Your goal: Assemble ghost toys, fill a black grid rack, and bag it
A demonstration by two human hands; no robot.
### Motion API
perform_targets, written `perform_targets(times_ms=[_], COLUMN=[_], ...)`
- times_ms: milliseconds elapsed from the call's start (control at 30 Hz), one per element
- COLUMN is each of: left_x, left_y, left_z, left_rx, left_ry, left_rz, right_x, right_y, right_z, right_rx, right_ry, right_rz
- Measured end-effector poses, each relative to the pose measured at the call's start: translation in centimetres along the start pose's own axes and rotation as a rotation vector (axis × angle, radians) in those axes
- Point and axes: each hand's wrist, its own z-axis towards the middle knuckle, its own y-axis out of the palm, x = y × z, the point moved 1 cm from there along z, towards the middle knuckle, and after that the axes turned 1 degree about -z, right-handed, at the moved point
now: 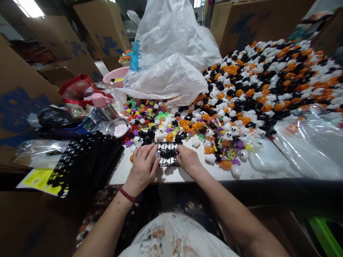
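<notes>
A small black plastic grid tray [167, 146] lies on the white table [268, 166] near its front edge, with black toy figures [167, 154] sitting in its middle row. My left hand [144, 165] rests on the tray's left end, fingers on its edge. On the right end lies my right hand [187, 158], fingers bent over the black figures. Whether either hand pinches a figure is hidden. Loose white, orange and black toy figures [227, 135] lie just beyond the tray.
A stack of black grid trays [88, 160] leans at the left. A big heap of black, white and orange figures [270, 78] fills the right back. White plastic bags [168, 53], a metal bowl [119, 127], a pink basin [116, 75] and cardboard boxes [24, 96] surround the table.
</notes>
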Motion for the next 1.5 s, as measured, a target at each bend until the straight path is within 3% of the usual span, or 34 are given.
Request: perform_targets(times_ms=[267, 567, 833, 967, 1067, 1233, 1500], left_x=[0.1, 0.2, 0.1, 0.1, 0.1, 0.2, 0.1], left_y=[0.0, 0.2, 0.2, 0.1, 0.1, 0.1, 0.2], left_z=[0.0, -0.1, -0.4, -0.4, -0.4, -0.4, -0.5], left_rx=[-0.007, 0.002, 0.052, 0.071, 0.080, 0.079, 0.037], left_ry=[0.005, 0.006, 0.001, -0.008, -0.003, 0.010, -0.016], left_rz=[0.001, -0.007, -0.004, 0.001, 0.000, -0.008, -0.030], right_x=[0.4, 0.8, 0.1, 0.0, -0.6, -2.1, -2.8], right_y=[0.6, 1.5, 1.3, 2.0, 2.6, 3.0, 3.4], right_z=[-0.1, 0.1, 0.5, 1.7, 3.1, 4.6, 4.8], right_rx=[0.032, 0.056, 0.034, -0.019, -0.077, -0.183, -0.188], right_ry=[-0.005, 0.004, 0.060, 0.158, 0.134, 0.047, -0.086], right_rz=[0.055, 0.356, 0.499, 0.710, 0.815, 0.718, 0.604])
